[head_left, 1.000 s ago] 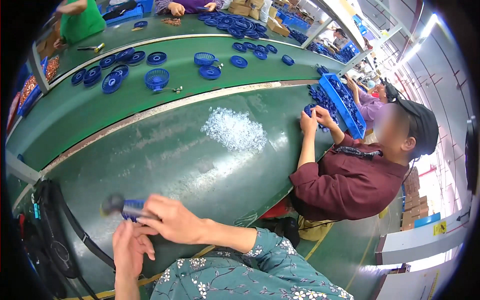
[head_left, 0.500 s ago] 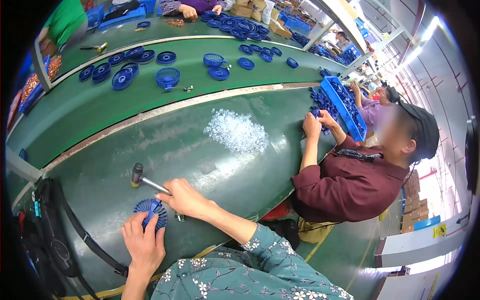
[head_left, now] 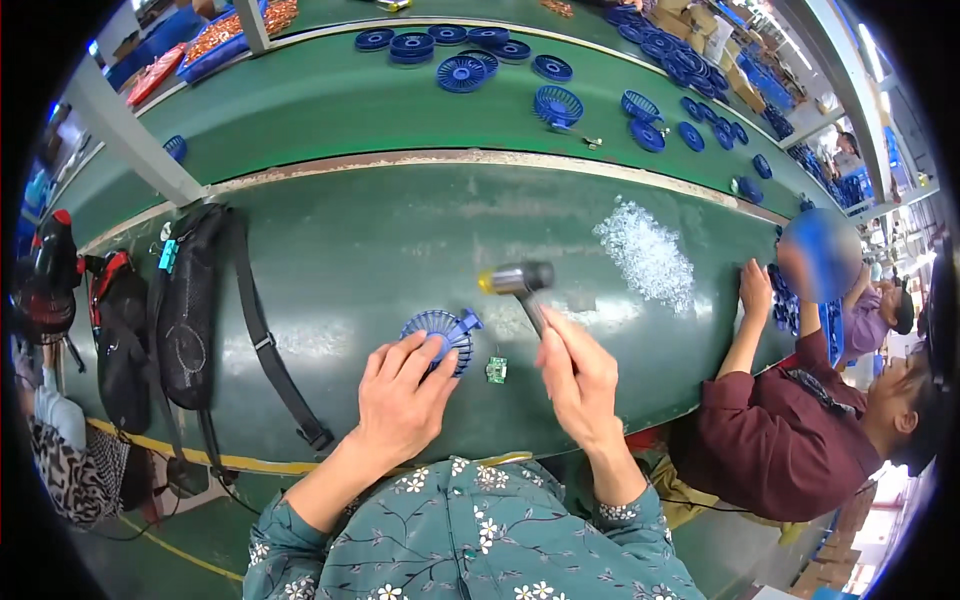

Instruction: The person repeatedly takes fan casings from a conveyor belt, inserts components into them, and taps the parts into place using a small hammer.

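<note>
My left hand [head_left: 402, 395] rests with curled fingers on a round blue slatted fan housing [head_left: 436, 326], pressing it to the green table. A short blue stub [head_left: 470, 320] juts from the housing's right side. In my closed right hand [head_left: 582, 380] is a hammer [head_left: 518, 278], gripped by its handle. Its head, black at one end and yellow at the other, is slightly blurred and held apart from the housing, to the right. On the table between my hands lies a small green circuit board [head_left: 497, 369].
Clear plastic bits [head_left: 645, 252] are heaped at the right. A co-worker in a maroon shirt [head_left: 790, 440] sits there. Beyond the ledge [head_left: 480, 157], blue round housings [head_left: 462, 73] lie on the green belt. A black bag [head_left: 190, 310] with a strap lies left, beside a small fan [head_left: 48, 280].
My view has swung left. The hammer and my right hand have moved away from the housing to the right, uncovering the circuit board. My left hand stays on the housing.
</note>
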Action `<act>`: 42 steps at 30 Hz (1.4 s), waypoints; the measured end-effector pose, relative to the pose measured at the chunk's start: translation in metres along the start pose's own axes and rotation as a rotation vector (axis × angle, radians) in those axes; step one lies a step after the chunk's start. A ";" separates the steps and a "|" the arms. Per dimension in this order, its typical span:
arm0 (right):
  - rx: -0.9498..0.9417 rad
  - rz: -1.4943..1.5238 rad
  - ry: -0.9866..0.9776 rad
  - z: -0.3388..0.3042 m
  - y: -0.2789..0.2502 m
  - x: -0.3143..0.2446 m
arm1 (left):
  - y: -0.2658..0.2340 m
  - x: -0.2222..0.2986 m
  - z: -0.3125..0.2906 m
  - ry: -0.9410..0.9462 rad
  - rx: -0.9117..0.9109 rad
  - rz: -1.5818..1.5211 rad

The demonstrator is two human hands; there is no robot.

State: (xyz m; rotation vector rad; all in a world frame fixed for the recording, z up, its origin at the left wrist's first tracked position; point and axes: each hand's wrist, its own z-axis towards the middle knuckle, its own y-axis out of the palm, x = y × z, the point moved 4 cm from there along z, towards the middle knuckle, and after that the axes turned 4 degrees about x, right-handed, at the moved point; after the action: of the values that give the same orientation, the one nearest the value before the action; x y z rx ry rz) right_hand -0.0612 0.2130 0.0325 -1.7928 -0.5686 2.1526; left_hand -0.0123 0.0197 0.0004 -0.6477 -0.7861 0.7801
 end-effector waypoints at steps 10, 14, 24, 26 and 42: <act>0.060 0.005 0.404 0.009 -0.022 0.083 | -0.012 -0.002 -0.002 0.002 -0.072 -0.039; 0.169 -0.094 0.453 0.032 -0.044 0.099 | -0.014 -0.004 0.002 -0.023 -0.118 -0.096; 0.016 -0.187 0.345 0.043 -0.013 0.086 | -0.017 -0.003 0.006 -0.043 -0.142 -0.111; 0.140 -0.313 0.317 0.046 -0.027 0.092 | -0.017 -0.003 0.007 -0.039 -0.142 -0.128; 0.460 -0.666 0.178 0.048 -0.090 0.131 | -0.013 -0.001 0.008 -0.066 -0.165 -0.172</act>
State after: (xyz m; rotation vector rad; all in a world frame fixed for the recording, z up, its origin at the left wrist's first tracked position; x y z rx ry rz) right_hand -0.1364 0.3458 -0.0318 -1.2857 -0.4832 1.4994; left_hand -0.0138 0.0135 0.0144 -0.6936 -0.9605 0.5860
